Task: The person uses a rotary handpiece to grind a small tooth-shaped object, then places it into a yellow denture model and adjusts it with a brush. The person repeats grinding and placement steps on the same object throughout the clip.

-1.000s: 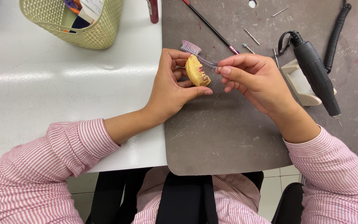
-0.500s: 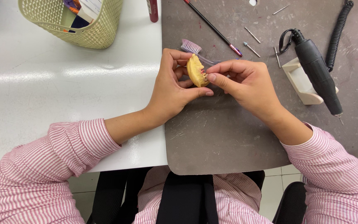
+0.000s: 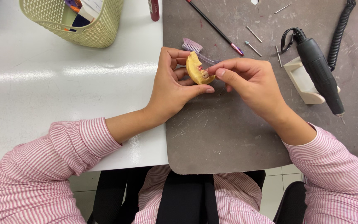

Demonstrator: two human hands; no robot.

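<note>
My left hand (image 3: 171,85) holds a yellow dental cast (image 3: 195,68) with a few teeth set in it, tilted up over the grey mat (image 3: 228,137). My right hand (image 3: 249,83) meets it from the right, thumb and forefinger pinched on the cast's toothed edge. A brush with purple bristles (image 3: 192,44) lies just behind the cast. Its clear handle runs toward my right fingers, and I cannot tell whether they touch it.
A black rotary handpiece (image 3: 318,72) rests on a beige holder (image 3: 301,83) at the right, its coiled cable (image 3: 338,29) behind it. Several small burs (image 3: 253,34) and a black stick (image 3: 214,27) lie on the mat. A green basket (image 3: 83,23) and a dark red bottle (image 3: 154,9) stand on the white table (image 3: 63,83).
My right hand has slid left and closed in on the cast, its thumb now on the toothed edge. My left hand has kept the cast nearly still.
</note>
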